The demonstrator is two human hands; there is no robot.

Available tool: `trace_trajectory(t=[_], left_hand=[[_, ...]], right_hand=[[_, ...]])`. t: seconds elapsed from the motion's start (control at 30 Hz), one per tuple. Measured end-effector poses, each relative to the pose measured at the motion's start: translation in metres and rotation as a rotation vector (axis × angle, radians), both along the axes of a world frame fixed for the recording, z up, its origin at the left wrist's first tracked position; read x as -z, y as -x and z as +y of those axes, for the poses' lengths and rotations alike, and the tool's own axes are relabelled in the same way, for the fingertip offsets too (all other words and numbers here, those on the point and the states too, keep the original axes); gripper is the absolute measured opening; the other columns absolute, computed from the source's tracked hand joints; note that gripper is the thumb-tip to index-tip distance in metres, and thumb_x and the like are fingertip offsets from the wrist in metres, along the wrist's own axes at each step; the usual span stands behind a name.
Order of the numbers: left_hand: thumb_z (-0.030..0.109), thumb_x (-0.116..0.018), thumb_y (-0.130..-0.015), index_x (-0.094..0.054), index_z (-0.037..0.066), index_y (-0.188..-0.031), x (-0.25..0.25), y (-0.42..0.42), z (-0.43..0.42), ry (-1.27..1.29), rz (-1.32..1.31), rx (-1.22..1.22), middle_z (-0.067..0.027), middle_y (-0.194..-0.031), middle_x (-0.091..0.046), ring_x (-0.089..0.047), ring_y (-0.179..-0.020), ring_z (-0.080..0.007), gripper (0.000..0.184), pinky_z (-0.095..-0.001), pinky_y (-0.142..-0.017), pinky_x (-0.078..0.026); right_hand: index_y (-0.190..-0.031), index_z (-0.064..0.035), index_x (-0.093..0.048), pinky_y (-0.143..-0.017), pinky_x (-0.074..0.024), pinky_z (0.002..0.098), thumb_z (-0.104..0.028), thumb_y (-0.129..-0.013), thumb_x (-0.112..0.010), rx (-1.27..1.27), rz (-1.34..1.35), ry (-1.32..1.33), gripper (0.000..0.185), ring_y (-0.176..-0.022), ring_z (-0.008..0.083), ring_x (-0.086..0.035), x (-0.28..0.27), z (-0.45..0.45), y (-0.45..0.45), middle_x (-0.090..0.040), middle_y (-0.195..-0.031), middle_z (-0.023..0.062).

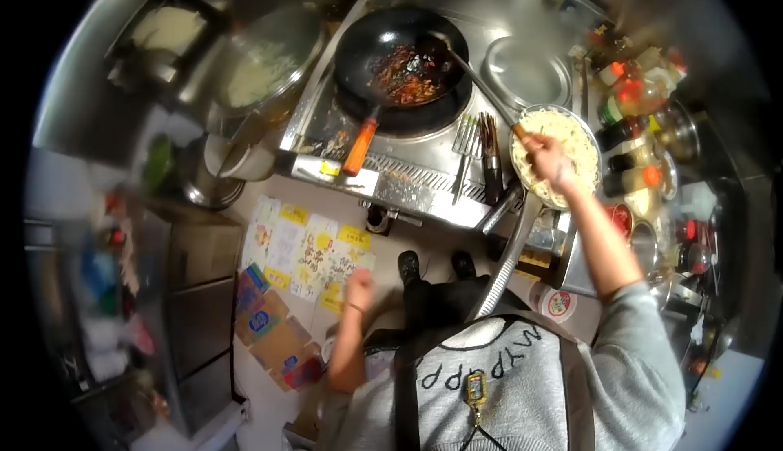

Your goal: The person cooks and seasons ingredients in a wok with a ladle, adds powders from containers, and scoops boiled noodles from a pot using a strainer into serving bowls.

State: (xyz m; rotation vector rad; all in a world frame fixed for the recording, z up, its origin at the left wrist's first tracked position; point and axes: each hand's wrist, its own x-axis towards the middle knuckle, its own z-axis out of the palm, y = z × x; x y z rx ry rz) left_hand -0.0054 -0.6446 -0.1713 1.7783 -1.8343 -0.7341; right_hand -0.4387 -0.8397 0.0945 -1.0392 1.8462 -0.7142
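Observation:
My right hand (549, 160) is closed around the wooden end of a long metal ladle (481, 84). The ladle's dark head rests inside a black wok (355, 64), against dark reddish-brown food with an oily shine (404, 76). The wok sits on the stove, its orange wooden handle (360, 148) pointing towards me. Beneath my right hand is a round metal bowl (599, 175) full of pale, noodle-like food (571, 134). My left hand (359, 290) hangs low beside my body, away from the stove, fingers curled with nothing visible in them.
A slotted turner (466, 143) and a dark-handled brush (490, 153) lie on the stove top (436, 161). Behind the bowl is a round metal pan (530, 72). Bottles and jars (632, 117) crowd the right side. A large steaming pot (265, 68) stands left; flattened cardboard (273, 329) covers the floor.

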Motion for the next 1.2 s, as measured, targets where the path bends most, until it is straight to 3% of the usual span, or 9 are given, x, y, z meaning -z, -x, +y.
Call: trace_trajectory(t=[0.03, 0.17, 0.37, 0.5, 0.7, 0.8, 0.9, 1.03, 1.2], left_hand=[[0.018, -0.049, -0.088, -0.060, 0.005, -0.098, 0.029, -0.031, -0.044, -0.186, 0.479, -0.132, -0.0080, -0.072, -0.061, -0.059, -0.067, -0.0181, 0.019, -0.0303, -0.064, -0.049], [0.009, -0.053, -0.089, -0.043, 0.003, -0.125, -0.109, -0.021, -0.190, -0.519, 1.050, -0.236, -0.0103, -0.113, -0.055, -0.057, -0.103, -0.0216, 0.038, -0.0358, -0.085, -0.049], [-0.001, -0.055, -0.083, -0.049, -0.001, -0.111, -0.137, 0.037, -0.226, -0.530, 1.550, -0.154, -0.0143, -0.105, -0.059, -0.059, -0.101, -0.0268, 0.029, -0.0388, -0.091, -0.048], [-0.001, -0.051, -0.088, -0.050, -0.001, -0.111, -0.183, 0.049, -0.209, -0.475, 1.388, -0.073, -0.0150, -0.108, -0.059, -0.061, -0.098, -0.0266, 0.023, -0.0360, -0.087, -0.050], [-0.001, -0.048, -0.090, -0.047, -0.002, -0.119, -0.159, -0.006, -0.165, -0.552, 1.294, -0.126, -0.0190, -0.111, -0.058, -0.060, -0.100, -0.0265, 0.030, -0.0348, -0.087, -0.051], [0.004, -0.049, -0.089, -0.048, -0.001, -0.119, -0.118, -0.043, -0.127, -0.625, 1.196, -0.378, -0.0197, -0.110, -0.059, -0.061, -0.099, -0.0273, 0.031, -0.0359, -0.086, -0.051], [0.009, -0.050, -0.089, -0.048, 0.001, -0.119, -0.098, -0.070, -0.096, -0.628, 1.127, -0.445, -0.0200, -0.108, -0.060, -0.061, -0.097, -0.0278, 0.031, -0.0384, -0.083, -0.052], [0.005, -0.054, -0.087, -0.047, -0.001, -0.118, -0.043, -0.099, -0.063, -0.742, 1.173, -0.596, -0.0193, -0.103, -0.061, -0.063, -0.090, -0.0264, 0.033, -0.0358, -0.079, -0.053], [0.006, -0.049, -0.089, -0.046, 0.002, -0.119, -0.030, -0.103, -0.058, -0.789, 1.048, -0.502, -0.0195, -0.107, -0.060, -0.061, -0.093, -0.0279, 0.030, -0.0377, -0.079, -0.053]], right_hand=[[-0.131, -0.0021, -0.046, -0.038, -0.0356, 0.0243, -0.024, -0.093, -0.052, 0.128, -0.096, -0.021, 0.043, -0.045, 0.0091, -0.043, -0.017, 0.012, -0.041, -0.056, -0.065, 0.0039], [-0.094, -0.0047, -0.050, -0.034, -0.0293, 0.0229, -0.019, -0.094, -0.048, 0.258, -0.782, -0.155, 0.014, -0.041, 0.0086, -0.040, 0.004, 0.010, -0.082, -0.046, -0.062, 0.0010], [-0.104, -0.0043, -0.055, -0.035, -0.0295, 0.0223, -0.021, -0.094, -0.047, 0.043, -0.202, -0.079, 0.020, -0.041, 0.0070, -0.038, -0.019, 0.021, -0.084, -0.045, -0.059, -0.0012], [-0.124, -0.0018, -0.053, -0.059, -0.0477, 0.0331, -0.028, -0.091, -0.052, -0.013, -0.047, -0.003, 0.042, -0.061, 0.0190, -0.057, 0.022, -0.039, -0.115, -0.061, -0.071, 0.0106], [-0.117, 0.0011, -0.058, -0.086, -0.0458, 0.0359, -0.026, -0.089, -0.053, -0.265, 0.255, 0.032, 0.039, -0.089, 0.0302, -0.063, -0.013, 0.012, -0.086, -0.066, -0.094, 0.0198], [-0.127, -0.0038, -0.051, -0.045, -0.0436, 0.0261, -0.021, -0.094, -0.048, 0.007, -0.162, -0.038, 0.037, -0.050, 0.0115, -0.052, -0.017, 0.007, -0.069, -0.059, -0.065, 0.0034], [-0.130, -0.0048, -0.047, -0.034, -0.0330, 0.0234, -0.024, -0.094, -0.049, 0.125, -0.172, -0.006, 0.040, -0.038, 0.0075, -0.040, -0.002, 0.010, -0.087, -0.049, -0.057, -0.0010], [-0.125, -0.0011, -0.049, -0.036, -0.0339, 0.0231, -0.025, -0.091, -0.054, 0.160, -0.471, -0.053, 0.042, -0.040, 0.0077, -0.041, 0.013, -0.008, -0.114, -0.048, -0.059, -0.0003], [-0.117, -0.0033, -0.058, -0.037, -0.0337, 0.0244, -0.026, -0.094, -0.051, -0.031, -0.091, -0.049, 0.034, -0.041, 0.0078, -0.042, -0.008, 0.018, -0.098, -0.047, -0.057, -0.0006]])
